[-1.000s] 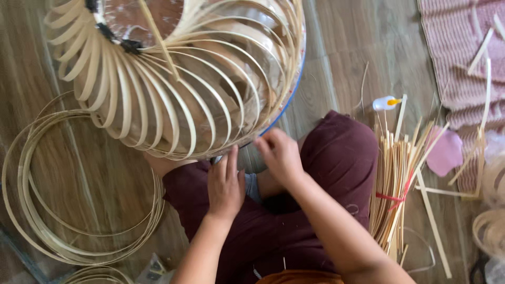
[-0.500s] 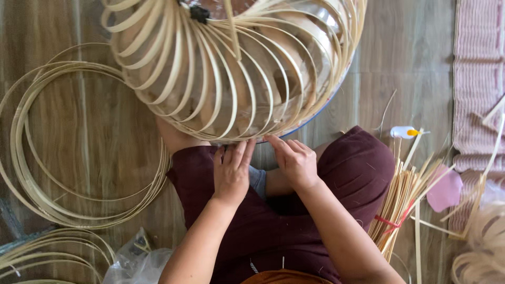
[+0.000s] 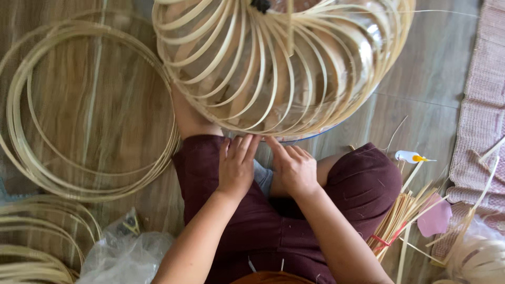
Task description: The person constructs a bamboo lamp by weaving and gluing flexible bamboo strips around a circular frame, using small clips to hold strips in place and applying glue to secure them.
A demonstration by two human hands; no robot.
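Head view: left hand (image 3: 236, 167) and right hand (image 3: 294, 168), fingers loosely spread and gripping nothing, press fingertips against the bamboo-strip lantern frame (image 3: 279, 68) rim at twelve o'clock; bamboo hoops (image 3: 31, 158) lie at nine.

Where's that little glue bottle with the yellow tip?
In the head view, the small glue bottle lies on the wooden floor to the person's right, just past the right knee and above the tied bundle of bamboo strips.

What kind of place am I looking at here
Probably a home craft space for bamboo weaving, worked on the floor. A ribbed bamboo frame sits before the seated person, coiled strip hoops lie on the wood floor, and a tied bundle of splints waits nearby.
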